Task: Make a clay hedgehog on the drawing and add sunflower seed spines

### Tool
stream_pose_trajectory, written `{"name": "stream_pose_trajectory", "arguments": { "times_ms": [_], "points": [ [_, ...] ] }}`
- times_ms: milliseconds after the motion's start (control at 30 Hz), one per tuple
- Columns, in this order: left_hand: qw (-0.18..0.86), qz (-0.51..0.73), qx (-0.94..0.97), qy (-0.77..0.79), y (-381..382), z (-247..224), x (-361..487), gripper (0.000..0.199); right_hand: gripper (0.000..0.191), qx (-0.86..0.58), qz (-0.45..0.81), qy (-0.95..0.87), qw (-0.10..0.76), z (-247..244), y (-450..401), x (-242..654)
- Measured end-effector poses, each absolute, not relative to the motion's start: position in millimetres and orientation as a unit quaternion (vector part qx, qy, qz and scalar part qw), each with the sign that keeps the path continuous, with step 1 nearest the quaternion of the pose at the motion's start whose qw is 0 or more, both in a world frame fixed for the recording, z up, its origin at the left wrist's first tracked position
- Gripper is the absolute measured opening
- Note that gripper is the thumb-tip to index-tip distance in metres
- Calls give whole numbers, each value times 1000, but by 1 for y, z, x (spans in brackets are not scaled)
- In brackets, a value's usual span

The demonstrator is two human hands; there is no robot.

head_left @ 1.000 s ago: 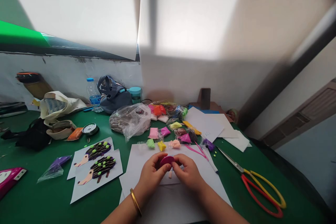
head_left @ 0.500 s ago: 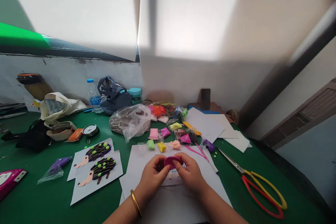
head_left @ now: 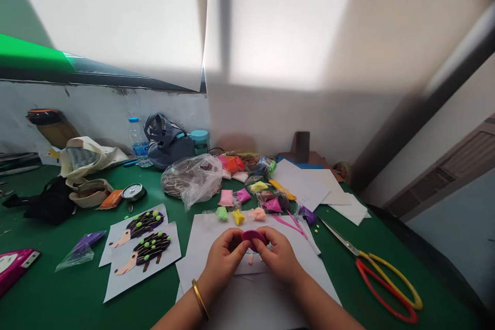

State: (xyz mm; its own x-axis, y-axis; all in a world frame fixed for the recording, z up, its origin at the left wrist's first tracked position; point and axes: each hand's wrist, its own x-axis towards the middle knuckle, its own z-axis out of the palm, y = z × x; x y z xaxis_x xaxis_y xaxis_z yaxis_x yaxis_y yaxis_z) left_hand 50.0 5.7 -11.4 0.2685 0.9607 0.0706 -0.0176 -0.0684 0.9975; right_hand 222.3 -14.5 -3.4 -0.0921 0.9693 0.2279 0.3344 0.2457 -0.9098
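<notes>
A flattened magenta disc of modelling clay is pinched between both hands above the white paper. My left hand, with a gold bangle at the wrist, grips its left edge. On the other edge the fingers and thumb of my right hand are closed. Under the hands, partly covered, a small drawing carries a peach-coloured clay piece. Just beyond lie small packets of clay: a green one, a yellow one and a peach one. Pink clay strips rest right of the hands.
Large scissors with red and yellow handles lie open at right. Two hedgehog pictures are at left, near a purple clay packet. Behind stand a plastic bag, a blue bag, a water bottle and paper sheets.
The clay disc has turned slightly between my fingers, and both hands have shifted a little. Everything else on the table stays in place.
</notes>
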Motion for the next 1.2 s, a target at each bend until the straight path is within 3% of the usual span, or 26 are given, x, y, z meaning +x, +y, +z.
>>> {"name": "stream_pose_trajectory", "arguments": {
  "times_ms": [833, 1200],
  "points": [
    [506, 442, 603, 430, 3, -12, 50, 32, 20, -475, 379, -657, 446, -2, -16, 220],
    [544, 459, 564, 419, 6, -12, 50, 38, 19, -496, 356, -668, 425, -3, -16, 221]
  ]
}}
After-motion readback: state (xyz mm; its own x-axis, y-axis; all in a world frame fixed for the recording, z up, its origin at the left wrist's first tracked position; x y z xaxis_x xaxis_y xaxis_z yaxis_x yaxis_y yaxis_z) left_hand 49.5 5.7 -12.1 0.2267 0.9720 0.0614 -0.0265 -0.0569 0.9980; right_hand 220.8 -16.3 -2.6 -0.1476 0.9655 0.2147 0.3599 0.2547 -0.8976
